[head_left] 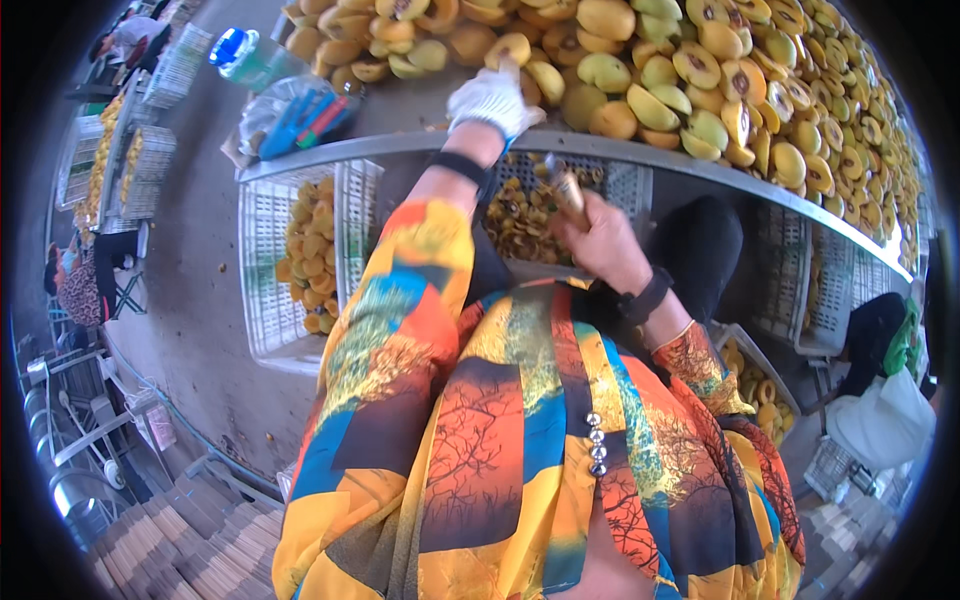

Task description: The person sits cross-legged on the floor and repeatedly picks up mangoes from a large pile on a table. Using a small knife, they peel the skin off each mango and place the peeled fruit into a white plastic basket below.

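Observation:
My left hand (491,101), in a white knit glove, reaches over the metal table's edge to the pile of halved yellow fruit. Its fingers are at a fruit half (508,51); whether they grip it is unclear. My right hand (600,240), bare, is closed around the wooden handle of a small tool (568,191) with a blurred metal tip. That hand is on the near side of the table's rim (420,142), above a crate holding dark fruit scraps (517,217). Many halved fruits (697,67), yellow and green, some showing brown centres, cover the table's middle and right.
A blue-capped plastic jar (244,56), a plastic bag and blue and red-green items (307,124) lie at the table's left. A white crate (274,300) with fruit pieces stands below. Another fruit crate (757,390) is right of me. Other people sit at far left and right.

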The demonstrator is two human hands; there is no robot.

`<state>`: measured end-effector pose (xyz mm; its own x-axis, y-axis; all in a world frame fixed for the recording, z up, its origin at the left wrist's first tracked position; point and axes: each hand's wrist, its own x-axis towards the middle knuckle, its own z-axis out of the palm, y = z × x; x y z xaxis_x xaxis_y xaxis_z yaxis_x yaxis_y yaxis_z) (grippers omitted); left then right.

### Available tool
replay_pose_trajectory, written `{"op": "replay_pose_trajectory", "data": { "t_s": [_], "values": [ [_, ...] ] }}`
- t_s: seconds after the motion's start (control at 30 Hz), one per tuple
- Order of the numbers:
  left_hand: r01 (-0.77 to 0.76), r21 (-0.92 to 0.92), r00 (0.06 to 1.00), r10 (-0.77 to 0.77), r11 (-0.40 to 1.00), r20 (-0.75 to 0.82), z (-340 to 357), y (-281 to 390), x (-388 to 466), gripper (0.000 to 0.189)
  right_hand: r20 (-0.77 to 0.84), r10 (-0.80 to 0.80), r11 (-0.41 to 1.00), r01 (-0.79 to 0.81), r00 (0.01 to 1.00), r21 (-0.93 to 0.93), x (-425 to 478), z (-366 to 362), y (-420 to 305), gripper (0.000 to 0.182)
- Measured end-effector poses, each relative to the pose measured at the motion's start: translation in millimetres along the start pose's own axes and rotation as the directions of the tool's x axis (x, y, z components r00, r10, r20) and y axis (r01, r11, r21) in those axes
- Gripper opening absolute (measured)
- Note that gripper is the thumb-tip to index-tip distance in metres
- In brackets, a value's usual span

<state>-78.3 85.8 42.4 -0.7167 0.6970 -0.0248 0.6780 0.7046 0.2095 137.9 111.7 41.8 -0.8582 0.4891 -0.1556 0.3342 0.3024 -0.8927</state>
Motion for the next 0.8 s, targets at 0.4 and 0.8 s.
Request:
{"op": "replay_pose_trajectory", "data": {
  "t_s": [0.4, 0.8],
  "values": [
    [-0.582, -0.349, 0.805, 0.582, 0.734, -0.118, -50, 9, -70, 0.078, -0.010, 0.179, 0.817, -0.143, 0.984, 0.559, 27, -39, -14, 0.042],
    [0.161, -0.780, 0.970, -0.051, -0.604, 0.239, -4, 26, -97, 0.059, -0.132, 0.145, 0.727, -0.015, 0.981, 0.687, 35, 25, -23, 0.023]
  ]
}}
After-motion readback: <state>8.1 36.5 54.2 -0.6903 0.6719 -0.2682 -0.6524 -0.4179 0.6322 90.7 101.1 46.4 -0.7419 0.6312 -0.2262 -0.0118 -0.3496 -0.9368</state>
